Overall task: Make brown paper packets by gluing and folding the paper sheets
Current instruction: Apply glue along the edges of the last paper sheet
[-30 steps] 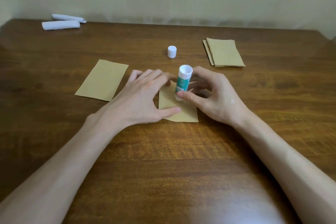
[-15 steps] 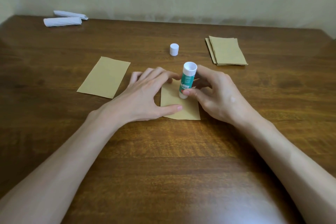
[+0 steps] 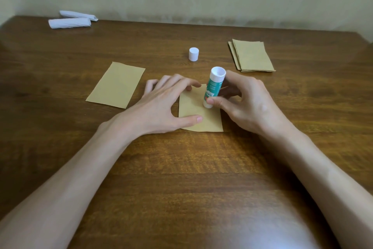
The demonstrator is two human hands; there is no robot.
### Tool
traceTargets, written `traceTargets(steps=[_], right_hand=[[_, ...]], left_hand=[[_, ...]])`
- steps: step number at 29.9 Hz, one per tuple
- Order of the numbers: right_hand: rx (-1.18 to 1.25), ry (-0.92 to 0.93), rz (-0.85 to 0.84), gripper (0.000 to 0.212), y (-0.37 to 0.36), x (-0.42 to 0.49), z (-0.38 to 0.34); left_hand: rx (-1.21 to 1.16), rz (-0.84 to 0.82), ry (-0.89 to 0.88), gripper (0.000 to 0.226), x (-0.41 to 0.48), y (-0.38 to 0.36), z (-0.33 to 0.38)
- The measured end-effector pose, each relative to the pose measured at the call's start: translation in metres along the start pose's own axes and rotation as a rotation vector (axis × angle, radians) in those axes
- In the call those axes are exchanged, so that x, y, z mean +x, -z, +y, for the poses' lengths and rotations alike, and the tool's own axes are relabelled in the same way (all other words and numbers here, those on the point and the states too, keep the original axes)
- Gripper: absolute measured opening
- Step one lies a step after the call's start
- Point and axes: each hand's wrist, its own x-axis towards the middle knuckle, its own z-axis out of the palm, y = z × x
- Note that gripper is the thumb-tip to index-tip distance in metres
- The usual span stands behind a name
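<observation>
Desk: dark wood, its far edge against a pale wall; everything below lies on it.
Left hand: palm down at the middle of the desk, fingers spread and fairly straight, thumb tip and fingertips pressing the left side of the worked sheet.
Right hand: just right of the worked sheet, thumb and curled fingers pinching the glue stick low on its barrel.
Stack of brown sheets: towards the far right corner, edges slightly fanned, well apart from the hands.
Spare sheet: a single brown sheet lying flat, left of the left hand, not touching it.
Worked sheet: brown paper flat at the middle of the desk between the two hands, partly covered by the left hand.
White paper rolls: two, side by side at the far left corner.
Glue stick: green with white ends, nearly upright, its lower end on the worked sheet near that sheet's right edge.
Cap: small, white, standing alone beyond the hands, left of the stack.
</observation>
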Motion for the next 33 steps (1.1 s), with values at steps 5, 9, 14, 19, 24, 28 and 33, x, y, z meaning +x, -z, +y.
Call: traceTargets(steps=[5, 9, 14, 19, 24, 28, 33], right_hand=[[-0.026, -0.019, -0.007, 0.023, 0.004, -0.001, 0.0], [-0.067, -0.029, -0.017, 0.022, 0.005, -0.002, 0.0], [-0.082, -0.053, -0.014, 0.021, 0.008, -0.003, 0.0], [-0.095, -0.068, -0.028, 0.022, 0.01, -0.004, -0.001], [-0.111, -0.082, -0.023, 0.023, 0.011, -0.006, -0.002], [0.063, -0.129, 0.055, 0.027, 0.017, -0.004, -0.004], [0.261, -0.14, 0.256, 0.037, 0.023, 0.0, -0.006]], left_hand=[[-0.005, -0.009, 0.006, 0.072, 0.001, 0.001, 0.0], [-0.005, -0.01, 0.005, 0.072, 0.0, 0.0, 0.0], [-0.003, -0.008, 0.003, 0.071, 0.0, 0.0, 0.0], [-0.003, -0.011, 0.004, 0.071, 0.0, 0.0, -0.001], [-0.002, -0.014, 0.009, 0.074, 0.001, -0.001, -0.001], [-0.003, -0.018, 0.016, 0.079, 0.0, 0.0, -0.002], [-0.012, -0.029, 0.017, 0.084, 0.0, 0.0, -0.001]])
